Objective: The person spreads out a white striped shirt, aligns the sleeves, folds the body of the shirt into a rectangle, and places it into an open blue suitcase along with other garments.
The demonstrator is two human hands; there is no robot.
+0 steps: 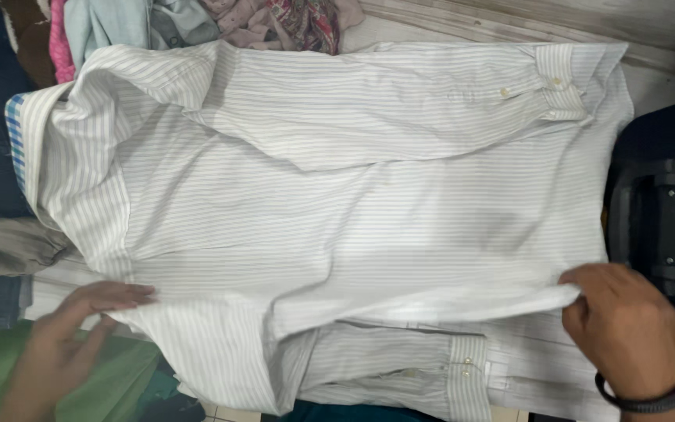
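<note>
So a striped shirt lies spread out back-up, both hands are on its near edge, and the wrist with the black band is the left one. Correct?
Not quite. The head view shows the black band on the right hand, not the left hand. The rest holds: the striped shirt lies spread out back-up, with both hands on its near edge.

Up top we see a heap of clothes [197, 19], pink, pale blue and patterned red. A green cloth [111, 383] lies lower left, and a black suitcase [666, 219] sits at right.
</note>
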